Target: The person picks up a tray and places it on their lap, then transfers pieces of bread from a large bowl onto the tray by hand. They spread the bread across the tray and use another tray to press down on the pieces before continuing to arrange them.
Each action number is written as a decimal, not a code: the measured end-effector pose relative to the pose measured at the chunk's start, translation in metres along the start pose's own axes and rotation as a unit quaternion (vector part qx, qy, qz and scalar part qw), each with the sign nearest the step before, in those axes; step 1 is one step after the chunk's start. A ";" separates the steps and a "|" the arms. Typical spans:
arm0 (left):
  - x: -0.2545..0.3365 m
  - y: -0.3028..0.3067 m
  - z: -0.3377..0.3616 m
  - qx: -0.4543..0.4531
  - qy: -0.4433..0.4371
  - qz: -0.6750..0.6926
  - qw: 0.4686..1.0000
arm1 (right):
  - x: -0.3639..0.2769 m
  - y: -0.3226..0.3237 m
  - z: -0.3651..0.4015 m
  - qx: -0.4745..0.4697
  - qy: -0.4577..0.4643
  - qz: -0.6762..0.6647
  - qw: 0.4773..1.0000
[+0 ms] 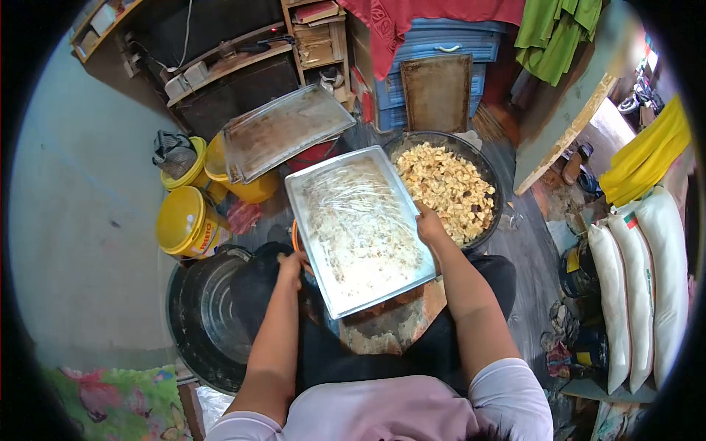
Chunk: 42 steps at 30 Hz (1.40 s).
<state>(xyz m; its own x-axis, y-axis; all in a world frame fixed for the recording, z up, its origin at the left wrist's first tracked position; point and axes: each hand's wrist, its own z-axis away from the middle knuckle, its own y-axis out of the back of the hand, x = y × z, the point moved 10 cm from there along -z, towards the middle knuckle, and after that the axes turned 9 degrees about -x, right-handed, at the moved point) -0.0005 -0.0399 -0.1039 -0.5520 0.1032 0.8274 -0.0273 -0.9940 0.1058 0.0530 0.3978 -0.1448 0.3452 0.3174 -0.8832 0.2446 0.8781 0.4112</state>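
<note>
Metal tray (360,228) held in front of a person who appears to sit low, with knees spread on either side. The right hand (430,223) is clamped on the tray's right long edge, apparently to leave the powdered face untouched. The left hand (290,269) lies at the opposite edge, fingers partly hidden; whether it grips the tray or the orange rim (296,237) of a container beneath cannot be told. Placing hands at opposite sides would help balance a broad, shallow sheet. The tray slopes across the view, its near end close to the knees; white powder, marked by streaks towards the far end, covers much of its surface.

Just beyond the right hand, a dark basin (497,198) contains pale, browned pieces (445,187); its raised wall presumably keeps the heap from spilling, and its position puts it within easy reach. To the left, stacked trays (287,132) rest over a yellow bucket (257,191), probably to keep them off the floor. A lidded bucket (193,220) stands nearby, and a black tub (182,323) sits beside the left leg. Farther away, another tray (437,94) leans upright against blue drawers (434,40), a stance that likely saves floor space.
</note>
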 end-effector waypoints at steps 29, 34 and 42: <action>0.123 -0.103 0.005 0.033 -0.440 -0.384 0.811 | 0.042 -0.004 0.006 -0.082 -0.080 -0.077 0.990; 0.109 -0.333 0.061 -0.346 -0.476 -0.378 0.714 | 0.120 0.069 -0.010 0.016 -0.179 0.112 0.977; -0.026 -0.503 -0.118 -0.404 -0.064 -0.570 0.713 | 0.173 0.118 -0.013 -0.102 -0.358 0.420 0.828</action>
<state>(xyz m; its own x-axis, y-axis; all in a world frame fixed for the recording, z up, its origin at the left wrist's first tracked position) -0.0710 0.4529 -0.2439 0.2919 0.8112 0.5067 -0.8962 0.0470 0.4412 0.1297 0.5610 -0.2515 0.7821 0.6173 0.0845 -0.4870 0.5211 0.7009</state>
